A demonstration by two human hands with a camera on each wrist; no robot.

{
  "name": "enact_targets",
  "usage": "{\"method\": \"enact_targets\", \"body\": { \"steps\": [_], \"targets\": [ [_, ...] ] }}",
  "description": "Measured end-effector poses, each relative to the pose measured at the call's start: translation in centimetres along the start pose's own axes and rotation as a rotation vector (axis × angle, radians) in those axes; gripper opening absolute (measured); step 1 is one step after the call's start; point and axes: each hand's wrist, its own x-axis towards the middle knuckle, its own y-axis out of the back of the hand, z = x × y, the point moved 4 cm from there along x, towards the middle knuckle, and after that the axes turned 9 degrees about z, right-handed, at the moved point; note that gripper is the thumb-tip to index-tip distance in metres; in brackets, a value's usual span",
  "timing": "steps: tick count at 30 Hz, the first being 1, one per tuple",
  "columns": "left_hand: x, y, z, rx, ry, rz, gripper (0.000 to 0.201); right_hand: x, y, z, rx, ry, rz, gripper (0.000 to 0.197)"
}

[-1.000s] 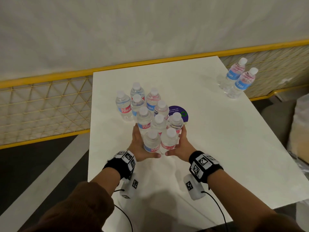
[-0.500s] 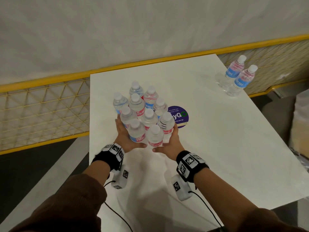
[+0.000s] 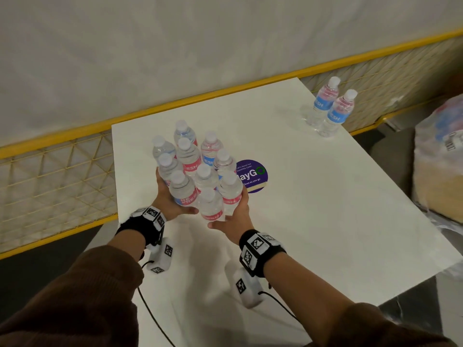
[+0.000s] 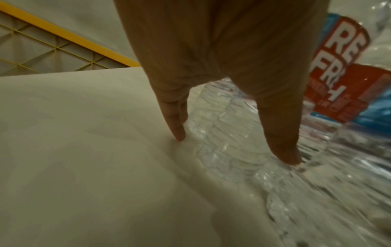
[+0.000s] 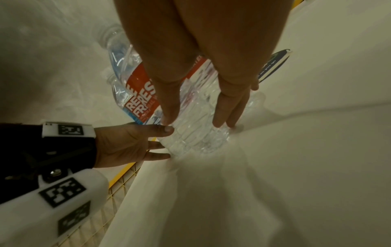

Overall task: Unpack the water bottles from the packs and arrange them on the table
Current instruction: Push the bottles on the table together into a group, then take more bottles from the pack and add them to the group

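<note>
Several clear water bottles with red and blue labels stand packed together on the white table, left of centre. My left hand presses against the group's near left side, and my right hand presses against its near right side. In the left wrist view straight fingers and the thumb flank a bottle's ribbed base. In the right wrist view my fingers lie straight along a bottle. Two more bottles stand at the far right corner.
A round purple sticker lies on the table just right of the group. A yellow mesh railing runs along the left and far edges. A plastic-wrapped pack sits off the table's right side.
Both hands have slid the near bottles leftward and tight against the far ones. The purple sticker, partly covered before, now shows almost whole.
</note>
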Motion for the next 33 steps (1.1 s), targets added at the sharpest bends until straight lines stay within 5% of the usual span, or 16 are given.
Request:
{"method": "enact_targets", "body": {
  "steps": [6, 11, 15, 20, 23, 28, 33],
  "targets": [
    [-2.7, -1.4, -1.7, 0.020, 0.224, 0.257, 0.128, 0.0, 1.6, 0.6, -0.084, -0.069, -0.123, 0.142],
    [-9.3, -6.3, -0.8, 0.026, 0.545, 0.361, 0.069, 0.0, 10.5, 2.5, -0.181, -0.218, -0.170, 0.105],
    [-10.7, -10.9, 1.2, 0.112, 0.652, 0.202, 0.023, 0.8, 20.9, 4.6, -0.266, -0.316, -0.021, 0.075],
    [-10.6, -18.9, 7.2, 0.039, 0.710, -0.048, 0.020, 1.9, 33.3, 5.7, -0.229, -0.354, 0.191, 0.065],
    [-10.6, -25.6, 15.4, 0.013, 0.479, -0.154, 0.014, 2.5, 40.0, 5.7, -0.154, -0.367, 0.284, 0.056],
    [-9.1, -38.3, 29.8, 0.156, -0.138, -0.432, 0.010, 4.4, 49.7, 5.3, -0.131, -0.355, 0.393, 0.041],
    [-8.5, -48.1, 39.9, 0.427, -0.545, -0.611, 0.037, 7.6, 57.1, 3.4, -0.177, -0.293, 0.533, 0.038]
  ]
}}
